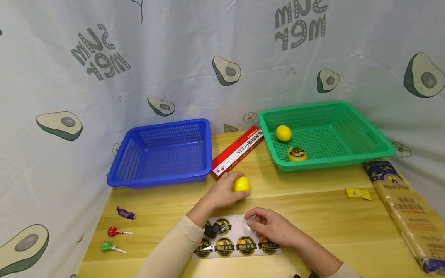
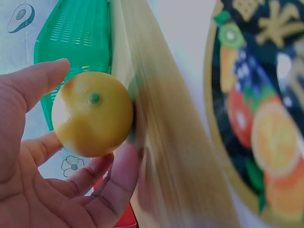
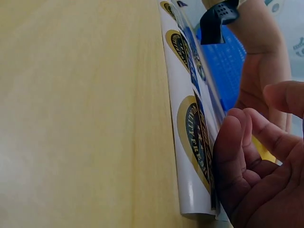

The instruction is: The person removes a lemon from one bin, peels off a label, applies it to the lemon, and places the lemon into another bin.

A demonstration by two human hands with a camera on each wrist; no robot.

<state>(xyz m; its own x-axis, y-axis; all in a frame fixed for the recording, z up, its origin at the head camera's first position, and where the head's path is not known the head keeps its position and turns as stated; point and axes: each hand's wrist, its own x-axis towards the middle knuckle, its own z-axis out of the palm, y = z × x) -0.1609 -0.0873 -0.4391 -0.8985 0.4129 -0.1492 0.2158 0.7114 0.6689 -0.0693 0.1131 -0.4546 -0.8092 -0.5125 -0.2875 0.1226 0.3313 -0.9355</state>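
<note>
My left hand (image 1: 222, 192) grips a round yellow lemon (image 1: 241, 184) low over the table, between the two baskets. In the left wrist view the lemon (image 2: 93, 114) shows a small green stem end, thumb on one side and fingers curled beneath. My right hand (image 1: 272, 226) hovers by the right end of a white sheet of round fruit stickers (image 1: 235, 245), its fingers loosely bent and holding nothing visible. The right wrist view has the sticker sheet (image 3: 183, 142) beside the fingers. A dark wrist strap covers part of the sheet in the head view.
A blue basket (image 1: 160, 179) stands back left; a green basket (image 1: 333, 160) at back right holds a plain lemon (image 1: 283, 133) and a stickered one (image 1: 297, 154). Around lie a pasta box (image 1: 238, 152), noodle pack (image 1: 406, 212), yellow wrapper (image 1: 358, 193), purple candy (image 1: 126, 213) and two lollipops (image 1: 112, 231).
</note>
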